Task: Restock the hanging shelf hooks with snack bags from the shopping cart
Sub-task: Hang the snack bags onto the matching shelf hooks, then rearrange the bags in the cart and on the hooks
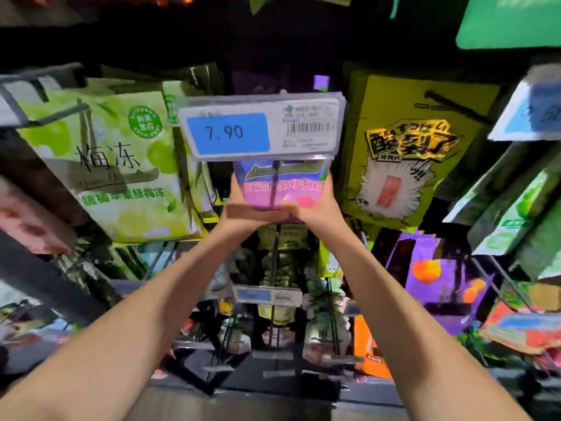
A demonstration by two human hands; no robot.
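Above the left hand (243, 208) and the right hand (309, 208), the back of the display rack (273, 50) is almost black in dim light. Just over both hands, a clear price-label holder (258, 129) shows 7.90 on blue. High to the right of the right hand is a green sign (510, 19). Well below the hands, a dark base ledge (273, 387) meets a strip of grey-brown floor (243, 410).

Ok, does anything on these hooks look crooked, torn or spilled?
Nothing stands out: left hand and right hand hold the purple bag level under the 7.90 tag; the green bag and yellow bag beside it hang intact.
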